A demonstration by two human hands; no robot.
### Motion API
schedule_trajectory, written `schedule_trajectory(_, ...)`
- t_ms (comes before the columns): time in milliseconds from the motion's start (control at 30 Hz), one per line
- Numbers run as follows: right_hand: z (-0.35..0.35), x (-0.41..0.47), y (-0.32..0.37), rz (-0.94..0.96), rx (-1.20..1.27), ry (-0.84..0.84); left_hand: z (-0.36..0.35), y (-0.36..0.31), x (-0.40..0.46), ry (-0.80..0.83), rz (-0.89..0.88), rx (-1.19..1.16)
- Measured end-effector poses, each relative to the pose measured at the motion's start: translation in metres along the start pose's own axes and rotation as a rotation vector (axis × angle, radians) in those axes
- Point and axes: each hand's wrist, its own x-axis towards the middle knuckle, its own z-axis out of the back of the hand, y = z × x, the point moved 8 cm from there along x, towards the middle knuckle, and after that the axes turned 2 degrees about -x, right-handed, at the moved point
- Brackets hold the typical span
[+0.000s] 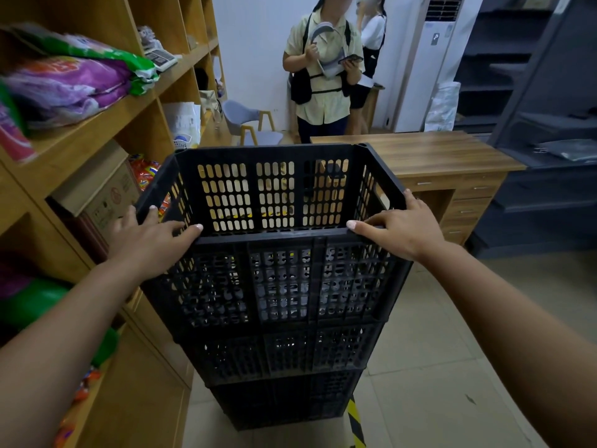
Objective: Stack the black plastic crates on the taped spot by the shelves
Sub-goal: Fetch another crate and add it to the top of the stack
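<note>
Shelves (pixel 106 124) of pale wood run along the left, holding bright bags and a cardboard box (pixel 100 195). Just beside them stands a stack of three black crates (pixel 274 286) on the floor, yellow-black tape (pixel 355 418) at its foot. A wooden desk (pixel 420 153) and two people stand beyond. Left hand (pixel 151 237) and right hand (pixel 403 227) each curl fingers over the top crate's (pixel 274 195) near corners, gripping its rim.

No text can be read anywhere; the cardboard box (pixel 106 202) on the wooden shelf bears a round printed emblem and small handling symbols, too blurred to make out; the purple bag (pixel 68 85) and green bag (pixel 106 56) above carry smeared, illegible print.
</note>
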Motion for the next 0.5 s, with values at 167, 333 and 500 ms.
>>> schedule_trajectory(167,0.0009,-0.0027,0.0003,-0.004,0.002,0.015,0.0004,0.0003,-0.0020,0.020,0.005,-0.005)
schedule_trajectory(333,0.0017,-0.0046,0.0008,-0.016,-0.005,0.048,0.0015,-0.0006,-0.0035,0.045,0.012,-0.024)
schedule_trajectory(500,0.0014,-0.0075,0.0026,-0.008,-0.007,0.068,-0.0013,0.0025,-0.0037,0.054,0.014,-0.027)
